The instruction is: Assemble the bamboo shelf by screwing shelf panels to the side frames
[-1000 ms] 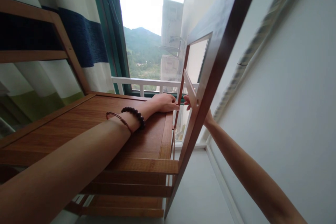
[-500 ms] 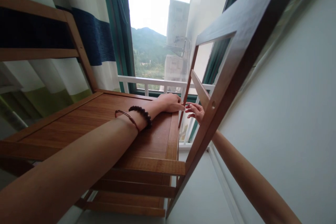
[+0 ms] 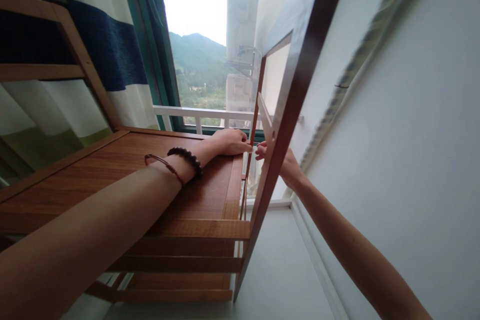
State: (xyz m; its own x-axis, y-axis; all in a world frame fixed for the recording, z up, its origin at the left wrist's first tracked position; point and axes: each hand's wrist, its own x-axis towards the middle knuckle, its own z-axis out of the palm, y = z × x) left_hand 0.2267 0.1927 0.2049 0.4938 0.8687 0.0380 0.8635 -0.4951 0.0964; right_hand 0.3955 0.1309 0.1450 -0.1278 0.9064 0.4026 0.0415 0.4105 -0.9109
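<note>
My left hand (image 3: 233, 142) rests at the far right corner of a brown wooden shelf board (image 3: 180, 160). Its fingers are curled and its fingertips meet the slim rear post of the wooden side frame (image 3: 279, 125). What they pinch, if anything, is too small to make out. From the outer side, my right hand (image 3: 290, 166) reaches behind the frame's front upright. Its bent fingertips show through the gap, close to the same post and opposite my left fingertips. The upright hides the middle of that hand, and anything between its fingers cannot be made out.
A white wall (image 3: 405, 125) stands close on the right. Behind the shelf are a white railing (image 3: 210, 114) and a green-framed window (image 3: 165, 60). Striped curtains (image 3: 108, 35) hang behind the left end frame (image 3: 95, 95). Lower slats (image 3: 180, 263) run beneath the board.
The view has shifted, so the shelf and frame appear farther left. My right hand's fingers, spread beside the post before, are now more bent and more hidden behind the upright. My left hand stays at the corner.
</note>
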